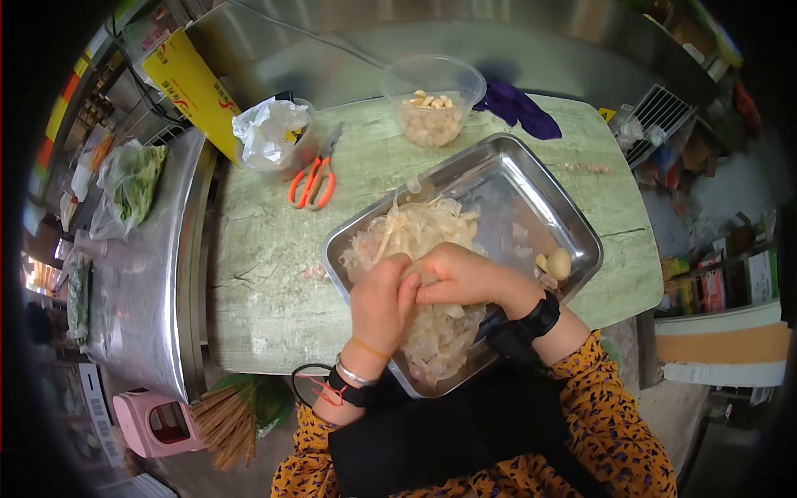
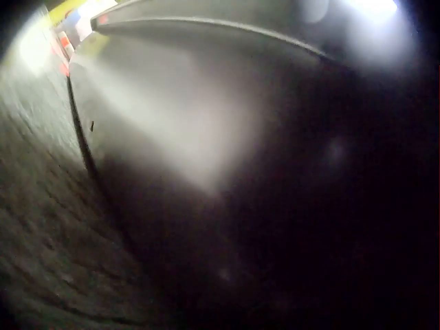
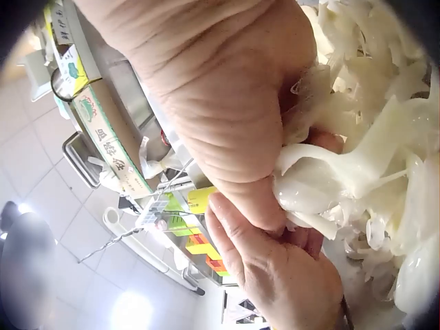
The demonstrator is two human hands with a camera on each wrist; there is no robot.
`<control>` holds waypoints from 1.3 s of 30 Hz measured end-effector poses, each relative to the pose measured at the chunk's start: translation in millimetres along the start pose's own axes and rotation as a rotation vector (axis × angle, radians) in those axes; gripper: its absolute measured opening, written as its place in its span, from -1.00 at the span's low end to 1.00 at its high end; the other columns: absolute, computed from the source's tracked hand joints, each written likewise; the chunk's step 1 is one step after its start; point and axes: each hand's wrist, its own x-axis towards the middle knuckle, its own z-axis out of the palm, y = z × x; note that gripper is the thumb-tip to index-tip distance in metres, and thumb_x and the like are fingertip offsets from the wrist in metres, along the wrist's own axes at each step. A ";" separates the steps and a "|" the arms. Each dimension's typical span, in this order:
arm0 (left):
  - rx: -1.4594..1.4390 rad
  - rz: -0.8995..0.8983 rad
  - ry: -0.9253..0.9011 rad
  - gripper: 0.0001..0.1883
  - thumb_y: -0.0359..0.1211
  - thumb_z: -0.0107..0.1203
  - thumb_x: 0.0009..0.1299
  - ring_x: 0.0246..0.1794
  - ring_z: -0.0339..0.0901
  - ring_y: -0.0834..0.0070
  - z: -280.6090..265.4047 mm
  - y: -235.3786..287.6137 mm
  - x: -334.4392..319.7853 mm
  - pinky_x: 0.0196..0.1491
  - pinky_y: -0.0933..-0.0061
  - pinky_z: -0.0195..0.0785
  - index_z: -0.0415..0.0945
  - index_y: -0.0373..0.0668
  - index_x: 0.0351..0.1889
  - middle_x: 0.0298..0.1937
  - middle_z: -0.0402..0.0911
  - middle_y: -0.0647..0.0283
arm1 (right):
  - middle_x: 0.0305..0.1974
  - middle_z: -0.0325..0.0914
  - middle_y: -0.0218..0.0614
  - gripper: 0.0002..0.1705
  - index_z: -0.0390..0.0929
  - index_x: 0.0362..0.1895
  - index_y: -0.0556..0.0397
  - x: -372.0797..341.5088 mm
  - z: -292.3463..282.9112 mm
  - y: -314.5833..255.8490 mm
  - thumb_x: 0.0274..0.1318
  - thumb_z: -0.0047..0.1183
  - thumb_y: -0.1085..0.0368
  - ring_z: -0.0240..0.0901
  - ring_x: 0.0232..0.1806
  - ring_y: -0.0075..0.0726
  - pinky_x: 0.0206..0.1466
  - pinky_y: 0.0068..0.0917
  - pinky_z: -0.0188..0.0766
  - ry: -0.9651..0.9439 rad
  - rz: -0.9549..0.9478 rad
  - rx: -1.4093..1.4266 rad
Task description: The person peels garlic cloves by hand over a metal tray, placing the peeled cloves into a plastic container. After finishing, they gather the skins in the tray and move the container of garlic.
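Both hands meet over a metal tray (image 1: pixel 531 187), fingertips together at a garlic clove (image 3: pixel 306 191) with loose skin hanging from it. My left hand (image 1: pixel 380 300) pinches it from the left, thumb uppermost. From the other side my right hand (image 1: pixel 461 275) grips it, fingers curled, and hides part of it in the right wrist view. Under the hands lies a heap of pale garlic skins (image 1: pixel 415 228). A few unpeeled garlic pieces (image 1: pixel 558 264) rest in the tray's right corner. The left wrist view is dark and blurred.
Behind the tray stands a clear bowl (image 1: pixel 397 83) of peeled cloves beside a purple cloth (image 1: pixel 525 112). Orange-handled scissors (image 1: pixel 313 184) and a tub with a crumpled white bag (image 1: pixel 270 133) are at the back left. A steel counter (image 1: pixel 149 249) adjoins the green table (image 1: pixel 266 274).
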 end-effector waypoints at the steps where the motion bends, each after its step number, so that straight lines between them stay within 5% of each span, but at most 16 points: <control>1: -0.079 -0.067 -0.034 -0.83 -0.30 0.02 0.40 -0.39 0.52 0.09 -0.4 -0.7 -0.3 -0.32 0.24 0.37 0.46 -0.18 -0.15 -0.37 0.52 0.09 | -0.54 0.50 -0.31 -0.76 0.52 -0.39 0.11 -0.4 1.2 3.2 0.05 0.18 0.19 0.29 -0.49 -0.53 -0.37 -0.50 0.28 -0.021 -0.059 0.049; 2: -0.158 -0.134 -0.066 -0.82 -0.28 -0.04 0.44 -0.42 0.51 0.10 -1.0 -1.5 0.0 -0.34 0.26 0.37 0.46 -0.18 -0.15 -0.41 0.51 0.09 | -0.54 0.50 -0.31 -0.76 0.52 -0.39 0.11 0.3 1.0 4.7 0.05 0.18 0.19 0.29 -0.49 -0.53 -0.37 -0.50 0.28 -0.020 -0.058 0.053; 4: -0.235 -0.208 -0.128 -0.81 -0.28 -0.09 0.47 -0.41 0.51 0.15 -7.0 -6.2 3.5 -0.31 0.29 0.36 0.46 -0.19 -0.16 -0.39 0.50 0.09 | -0.57 0.45 -0.09 -0.67 0.48 -0.49 0.13 2.6 -1.9 3.1 0.06 0.14 0.11 0.35 -0.53 -0.05 -0.39 -0.32 0.30 -0.091 -0.014 -0.319; 8: -0.598 -0.478 -0.110 -0.80 -0.32 -0.16 0.50 -0.32 0.49 0.31 -1.1 -21.4 8.1 -0.20 0.38 0.33 0.45 -0.20 -0.19 -0.33 0.49 0.12 | -0.58 0.40 -0.04 -0.64 0.43 -0.54 0.14 2.2 0.4 -2.2 0.08 0.13 0.11 0.30 -0.54 0.00 -0.41 -0.28 0.26 -0.027 -0.057 -0.225; 11: -0.398 -0.347 0.054 -0.78 -0.32 -0.20 0.51 -0.25 0.48 0.37 12.2 -22.4 10.1 -0.14 0.42 0.31 0.44 -0.22 -0.19 -0.29 0.49 0.16 | -0.56 0.43 -0.05 -0.69 0.47 -0.49 0.16 4.7 3.2 5.6 0.08 0.12 0.16 0.34 -0.53 -0.13 -0.38 -0.33 0.30 0.097 -0.192 -0.253; 13: -0.356 -0.299 0.048 -0.78 -0.32 -0.21 0.52 -0.26 0.48 0.38 6.3 -15.6 7.8 -0.14 0.43 0.31 0.43 -0.22 -0.15 -0.30 0.49 0.17 | -0.51 0.48 -0.08 -0.74 0.52 -0.40 0.19 2.2 2.4 2.6 0.04 0.11 0.21 0.39 -0.50 -0.30 -0.34 -0.40 0.34 0.176 -0.071 0.137; 16: -0.409 -0.318 -0.046 -0.75 -0.28 -0.19 0.50 -0.27 0.47 0.45 -1.1 -14.0 4.0 -0.16 0.46 0.31 0.41 -0.22 -0.04 -0.31 0.49 0.21 | -0.51 0.51 -0.11 -0.76 0.55 -0.33 0.20 2.6 4.1 2.2 -0.01 0.10 0.26 0.39 -0.48 -0.42 -0.32 -0.45 0.36 0.145 -0.041 0.184; 21: -0.875 -0.432 -0.212 -0.65 -0.16 0.05 0.40 -0.38 0.35 0.65 -6.1 -11.3 4.4 -0.31 0.58 0.26 0.42 -0.22 -0.02 -0.33 0.45 0.34 | -0.53 0.53 -0.09 -0.75 0.56 -0.35 0.16 5.6 5.9 6.7 -0.04 0.09 0.22 0.47 -0.47 -0.22 -0.33 -0.36 0.38 0.231 -0.043 0.033; 25: -0.681 -0.308 -0.142 -0.59 -0.20 0.14 0.38 -0.39 0.42 0.69 8.8 -21.0 3.9 -0.35 0.70 0.32 0.32 -0.19 0.08 -0.30 0.44 0.38 | -0.51 0.54 -0.09 -0.75 0.56 -0.40 0.10 5.6 5.2 7.6 -0.03 0.07 0.17 0.51 -0.43 -0.03 -0.31 -0.29 0.39 0.266 0.009 -0.158; 28: -0.610 -0.355 -0.079 -0.58 -0.29 0.28 0.24 -0.41 0.31 0.70 10.9 -23.7 1.9 -0.41 0.62 0.20 0.40 -0.20 0.00 -0.34 0.44 0.36 | -0.53 0.52 -0.08 -0.74 0.55 -0.41 0.13 8.0 6.4 12.2 -0.04 0.08 0.17 0.51 -0.45 -0.07 -0.33 -0.30 0.38 0.243 -0.072 -0.140; 31: -0.705 -0.338 -0.104 -0.63 -0.28 0.24 0.30 -0.44 0.32 0.72 10.4 -25.4 3.9 -0.44 0.66 0.19 0.39 -0.20 -0.02 -0.36 0.45 0.36 | -0.51 0.55 -0.12 -0.74 0.57 -0.38 0.15 3.1 2.7 2.7 0.00 0.09 0.18 0.53 -0.43 -0.26 -0.30 -0.38 0.40 0.149 -0.015 -0.024; 34: -0.864 -0.537 -0.167 -0.71 -0.22 0.10 0.42 -0.54 0.26 0.72 1.6 -13.4 4.9 -0.51 0.69 0.12 0.40 -0.20 -0.05 -0.45 0.39 0.39 | -0.44 0.62 -0.23 -0.76 0.59 -0.32 0.19 2.3 1.7 -1.8 0.08 0.06 0.24 0.52 -0.37 -0.45 -0.21 -0.48 0.42 0.092 -0.017 0.120; 39: -1.088 -0.613 -0.210 -0.67 -0.12 -0.22 0.57 -0.66 0.11 0.72 -6.3 -12.0 9.8 -0.62 0.67 -0.03 0.40 -0.19 -0.10 -0.55 0.25 0.45 | -0.33 0.66 -0.33 -0.77 0.60 -0.29 0.24 2.0 0.8 -7.7 0.17 0.01 0.30 0.52 -0.30 -0.53 -0.10 -0.54 0.41 0.061 0.003 0.258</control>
